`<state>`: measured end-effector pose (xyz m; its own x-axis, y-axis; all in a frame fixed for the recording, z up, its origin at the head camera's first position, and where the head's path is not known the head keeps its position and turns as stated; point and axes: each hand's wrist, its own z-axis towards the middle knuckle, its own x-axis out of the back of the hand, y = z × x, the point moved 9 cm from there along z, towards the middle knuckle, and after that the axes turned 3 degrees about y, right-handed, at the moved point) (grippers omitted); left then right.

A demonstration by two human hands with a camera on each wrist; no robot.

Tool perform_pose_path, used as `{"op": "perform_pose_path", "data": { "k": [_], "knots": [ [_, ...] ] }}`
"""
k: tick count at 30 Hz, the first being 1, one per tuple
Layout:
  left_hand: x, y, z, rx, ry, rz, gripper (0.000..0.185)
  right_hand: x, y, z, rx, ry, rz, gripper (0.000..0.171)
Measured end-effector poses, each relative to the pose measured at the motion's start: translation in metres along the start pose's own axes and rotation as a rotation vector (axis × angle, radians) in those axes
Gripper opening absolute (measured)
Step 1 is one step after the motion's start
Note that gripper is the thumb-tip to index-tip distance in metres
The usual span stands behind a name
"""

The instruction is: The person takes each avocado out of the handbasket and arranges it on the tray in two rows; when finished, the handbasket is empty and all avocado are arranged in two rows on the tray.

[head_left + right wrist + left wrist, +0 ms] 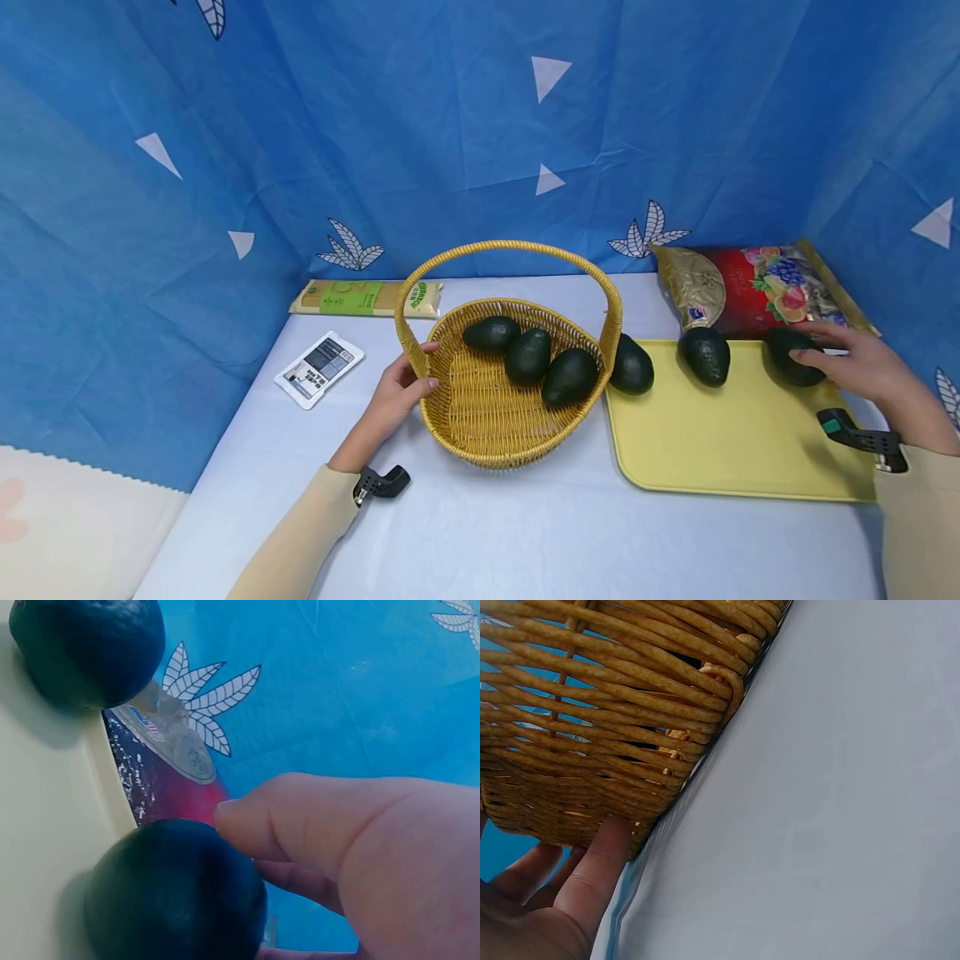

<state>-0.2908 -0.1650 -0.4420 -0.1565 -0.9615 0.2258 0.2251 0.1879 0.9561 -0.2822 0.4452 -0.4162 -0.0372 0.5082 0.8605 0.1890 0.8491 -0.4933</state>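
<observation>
Three avocados [528,354] lie together inside the wicker basket [480,417], which sits on the pale table [525,533] straight ahead of me. My left hand [397,392] rests against the basket's wall at nine o'clock, fingers nearly straight and touching the weave. At three o'clock lies a yellow tray [727,442] with three more avocados along its far edge. My right hand [862,367] curls around the rightmost avocado [791,358], thumb on top. Behind the tray, at one o'clock, leans a red snack bag [750,287].
</observation>
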Motion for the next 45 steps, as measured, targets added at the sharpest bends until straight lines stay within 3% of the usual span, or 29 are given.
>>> {"op": "perform_pose_path", "data": {
  "k": [11, 18, 27, 33, 45],
  "knots": [
    [0.0, 0.0, -0.001, -0.003, 0.0, -0.009, 0.058, 0.006, 0.0, -0.006, -0.06, -0.004, 0.067, 0.079],
    [-0.001, 0.0, -0.001, -0.002, -0.003, -0.009, 0.058, -0.005, -0.016, -0.006, 0.071, -0.088, 0.093, 0.069],
    [-0.002, 0.001, 0.001, 0.004, -0.006, 0.0, 0.058, -0.016, -0.03, -0.006, 0.146, -0.075, 0.214, 0.065],
    [-0.001, 0.001, 0.001, -0.007, -0.006, -0.006, 0.058, -0.023, -0.033, -0.003, 0.189, -0.092, 0.285, 0.053],
    [0.0, 0.002, 0.0, -0.002, -0.001, -0.01, 0.059, -0.015, -0.021, -0.003, 0.115, -0.047, 0.273, 0.056]
  ]
}}
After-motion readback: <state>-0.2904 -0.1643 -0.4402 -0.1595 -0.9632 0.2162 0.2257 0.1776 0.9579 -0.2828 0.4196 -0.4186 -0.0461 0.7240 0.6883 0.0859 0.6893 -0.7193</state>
